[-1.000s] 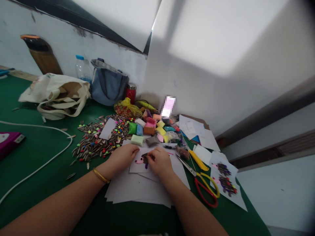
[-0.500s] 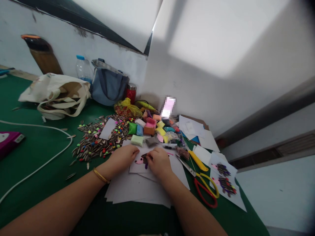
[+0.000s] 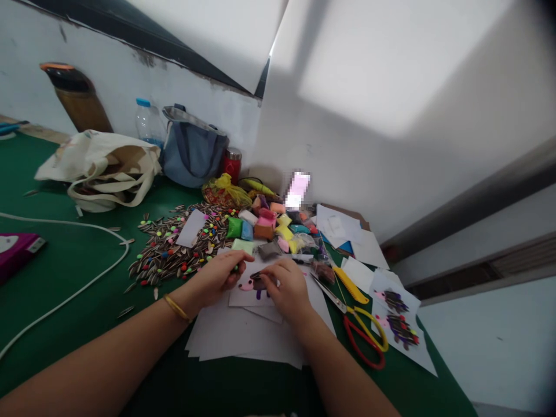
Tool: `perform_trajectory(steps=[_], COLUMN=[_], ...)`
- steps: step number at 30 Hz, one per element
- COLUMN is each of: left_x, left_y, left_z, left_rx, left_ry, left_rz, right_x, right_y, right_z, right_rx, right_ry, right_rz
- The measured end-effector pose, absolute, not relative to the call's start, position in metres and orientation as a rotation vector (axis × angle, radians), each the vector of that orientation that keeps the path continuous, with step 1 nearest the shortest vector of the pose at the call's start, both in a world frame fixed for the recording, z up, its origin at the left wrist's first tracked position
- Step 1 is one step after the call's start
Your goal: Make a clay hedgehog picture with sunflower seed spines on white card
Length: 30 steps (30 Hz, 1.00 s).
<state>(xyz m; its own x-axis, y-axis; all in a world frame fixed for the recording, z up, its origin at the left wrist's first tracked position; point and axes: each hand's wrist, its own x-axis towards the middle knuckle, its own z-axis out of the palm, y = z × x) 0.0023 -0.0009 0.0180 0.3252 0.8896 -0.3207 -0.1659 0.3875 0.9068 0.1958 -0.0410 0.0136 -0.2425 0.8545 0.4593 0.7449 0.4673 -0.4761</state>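
Note:
Under my hands a white card [image 3: 243, 298] bears a small animal figure [image 3: 247, 285] with a pink snout, a dark body and purple legs, on a stack of white paper [image 3: 243, 339]. My right hand [image 3: 286, 286] is over the figure's back, thumb and forefinger pinched on a dark striped seed [image 3: 256, 275]. At the card's left edge is my left hand [image 3: 221, 272], its forefinger stretched out and its other fingers curled; what lies inside them, if anything, is too small to tell. Left of it spreads a pile of striped seeds [image 3: 160, 260] with coloured beads.
Clay packets [image 3: 263, 230] lie behind the paper. Scissors [image 3: 365, 336] and a yellow cutter [image 3: 350, 285] are on the right, beside a sheet with two seed-covered figures [image 3: 402, 330]. Bags [image 3: 191, 147], a white cable [image 3: 87, 284] and a lit phone [image 3: 297, 190] are farther out.
My left hand has turned and opened its forefinger away from the thumb. My right hand has shifted slightly right, showing more of the figure's purple legs.

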Motion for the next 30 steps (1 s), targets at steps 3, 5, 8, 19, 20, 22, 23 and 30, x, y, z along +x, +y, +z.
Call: perform_trajectory(steps=[3,5,8,19,20,22,23,30], left_x=[0.008,0.01,0.012,0.015,0.015,0.015,0.014,0.012], left_y=[-0.011,-0.016,-0.02,-0.025,-0.026,-0.027,-0.028,-0.022], left_z=[0.021,0.023,0.027,0.033,0.033,0.033,0.033,0.027], left_rx=[0.694,0.652,0.606,0.655,0.685,0.752,0.787,1.032], left_ry=[0.844,0.782,0.735,0.795,0.787,0.771,0.764,0.844], left_rz=[0.774,0.737,0.721,0.65,0.641,0.637,0.638,0.639], right_x=[0.186,0.18,0.176,0.179,0.179,0.181,0.182,0.188], right_y=[-0.048,-0.05,-0.052,-0.051,-0.051,-0.049,-0.048,-0.04], right_z=[0.017,0.018,0.019,0.02,0.02,0.02,0.019,0.015], right_rx=[-1.205,-1.167,-1.159,-0.995,-1.01,-1.052,-1.077,-1.131], right_ry=[-2.062,-2.095,-2.09,-2.106,-2.047,-1.895,-1.823,-1.739], right_rz=[0.208,0.193,0.179,0.148,0.213,0.362,0.428,0.584])
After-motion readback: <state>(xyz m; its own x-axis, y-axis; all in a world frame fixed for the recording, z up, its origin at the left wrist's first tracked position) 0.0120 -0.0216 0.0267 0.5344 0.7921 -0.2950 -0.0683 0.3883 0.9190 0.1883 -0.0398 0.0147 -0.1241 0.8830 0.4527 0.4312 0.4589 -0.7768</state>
